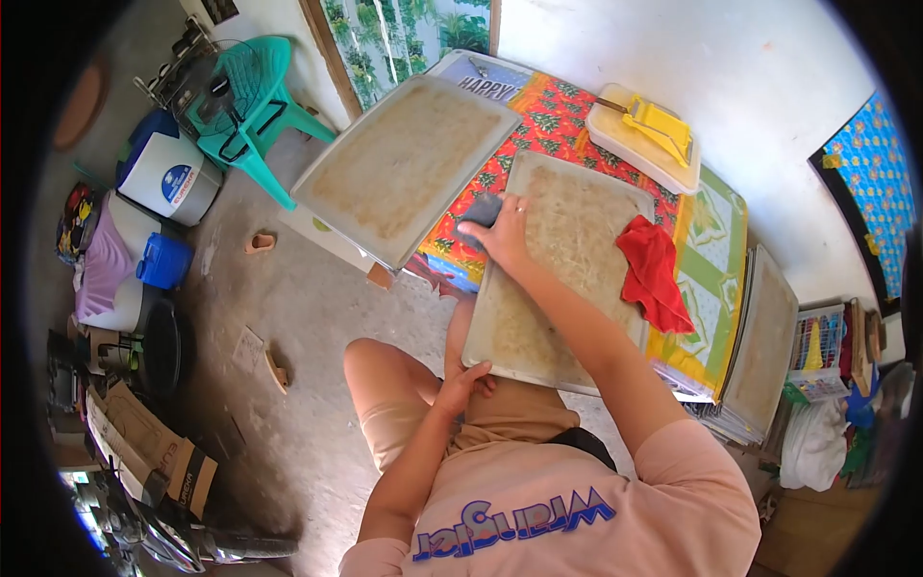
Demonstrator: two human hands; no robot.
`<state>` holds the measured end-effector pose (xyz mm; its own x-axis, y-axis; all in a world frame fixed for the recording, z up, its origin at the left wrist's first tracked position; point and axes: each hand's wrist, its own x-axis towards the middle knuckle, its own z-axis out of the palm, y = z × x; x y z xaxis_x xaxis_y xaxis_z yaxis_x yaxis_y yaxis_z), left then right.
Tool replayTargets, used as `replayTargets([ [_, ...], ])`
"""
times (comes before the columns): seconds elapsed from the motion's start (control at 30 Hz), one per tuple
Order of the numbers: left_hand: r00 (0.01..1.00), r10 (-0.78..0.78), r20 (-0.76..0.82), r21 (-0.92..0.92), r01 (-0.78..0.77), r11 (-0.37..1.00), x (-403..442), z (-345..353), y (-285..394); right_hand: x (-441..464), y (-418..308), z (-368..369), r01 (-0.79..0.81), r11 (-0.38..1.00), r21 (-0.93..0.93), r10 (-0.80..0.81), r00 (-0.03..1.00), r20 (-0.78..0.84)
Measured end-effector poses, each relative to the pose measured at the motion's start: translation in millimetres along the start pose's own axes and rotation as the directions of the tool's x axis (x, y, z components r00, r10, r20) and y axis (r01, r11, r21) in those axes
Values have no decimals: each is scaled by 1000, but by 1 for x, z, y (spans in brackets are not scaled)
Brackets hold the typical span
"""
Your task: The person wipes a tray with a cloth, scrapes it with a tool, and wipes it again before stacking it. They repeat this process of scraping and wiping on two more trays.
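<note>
My right hand [507,231] grips a dark grey block [479,213], possibly a sponge, at the left edge of a worn, stained tray [567,216]. The tray lies tilted, its far part on the table and its near end over my lap. My left hand [465,388] is closed on the tray's near left corner, low by my thigh. A crumpled red cloth [654,274] rests over the tray's right edge. Left of my right hand, a second stained tray [409,159] lies flat, partly past the table's edge.
A white tub [615,135] with a yellow tool [659,127] on it stands at the table's back right. More trays [760,346] lean at the right. A green chair [279,120], a slipper [277,370] and boxes [144,442] are to the left.
</note>
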<state>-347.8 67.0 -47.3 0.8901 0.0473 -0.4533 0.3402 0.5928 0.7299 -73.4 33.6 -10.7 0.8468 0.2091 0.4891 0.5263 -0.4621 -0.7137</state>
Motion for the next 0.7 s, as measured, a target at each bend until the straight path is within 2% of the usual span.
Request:
replayTargets([
  [0.03,1000,8,2,6,-9,1000,0,0,0,-7,-10,-10,-55,998,22,54,997,61],
  [0.13,999,30,-16,-18,-30,999,-2,2,1,-2,-13,-41,-293,924,247,280,956,89],
  [0.17,999,31,-36,-53,-33,998,-6,3,1,2,-4,-51,-270,939,215,281,959,-23],
  [0.23,997,34,-75,-102,-42,994,-13,4,2,16,41,-84,-331,938,102,343,930,-134],
  [0.3,994,42,-105,-124,-55,991,-18,-4,7,27,83,-128,-344,936,-68,306,896,-323],
  [0.33,990,39,-133,-112,-54,992,-21,-7,9,34,118,-147,-342,936,-79,273,852,-447],
  [0.4,983,31,-179,-85,-47,995,-28,-16,11,40,141,-198,-444,893,-74,348,785,-513],
  [0.47,983,46,-178,-58,-57,997,-32,-18,10,45,160,-231,-607,789,-93,444,669,-596],
  [0.5,982,52,-183,-34,-59,998,-36,-15,11,45,168,-243,-590,797,131,560,639,-526],
  [0.57,981,52,-189,3,-52,999,-40,-10,11,44,184,-264,-500,666,554,724,613,-317],
  [0.67,971,96,-218,57,-86,995,-45,10,20,42,185,-276,-457,537,709,818,486,-307],
  [0.7,971,110,-214,70,-97,993,-43,12,19,40,192,-280,-468,542,698,819,481,-313],
])
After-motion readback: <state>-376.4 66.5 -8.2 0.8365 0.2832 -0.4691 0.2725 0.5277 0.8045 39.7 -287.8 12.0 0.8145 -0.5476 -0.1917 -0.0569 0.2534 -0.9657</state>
